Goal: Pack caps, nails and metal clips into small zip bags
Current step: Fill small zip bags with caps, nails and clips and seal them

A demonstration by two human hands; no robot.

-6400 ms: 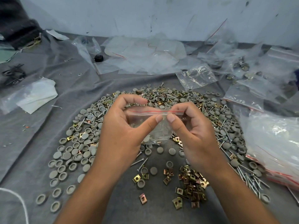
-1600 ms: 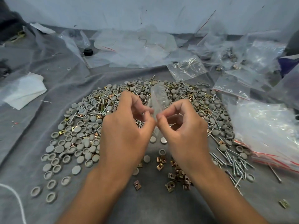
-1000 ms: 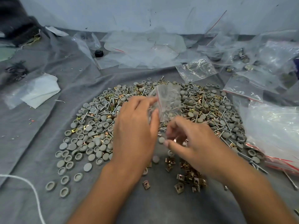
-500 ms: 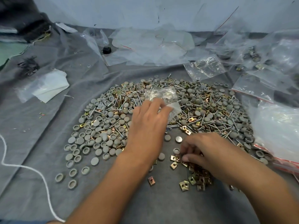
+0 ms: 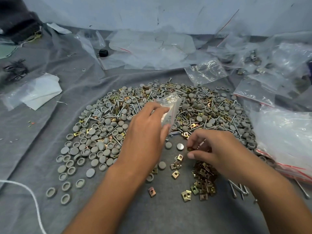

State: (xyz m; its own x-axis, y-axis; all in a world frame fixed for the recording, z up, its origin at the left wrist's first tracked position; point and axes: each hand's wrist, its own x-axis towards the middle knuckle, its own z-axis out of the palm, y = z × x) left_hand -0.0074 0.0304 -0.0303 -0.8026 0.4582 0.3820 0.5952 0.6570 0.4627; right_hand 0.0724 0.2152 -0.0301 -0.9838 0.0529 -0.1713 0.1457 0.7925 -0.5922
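Zip bag (image 5: 170, 108) held by left hand (image 5: 145, 137); right hand (image 5: 217, 149) pinching clip (image 5: 190, 148).

Small zip bag (image 5: 169, 109) once stretched between both hands at frame centre, now held by the left hand (image 5: 145, 137) alone, right hand (image 5: 213, 149) dropped lower right, pinching a metal clip (image 5: 190, 148) above the clip pile (image 5: 202, 179).
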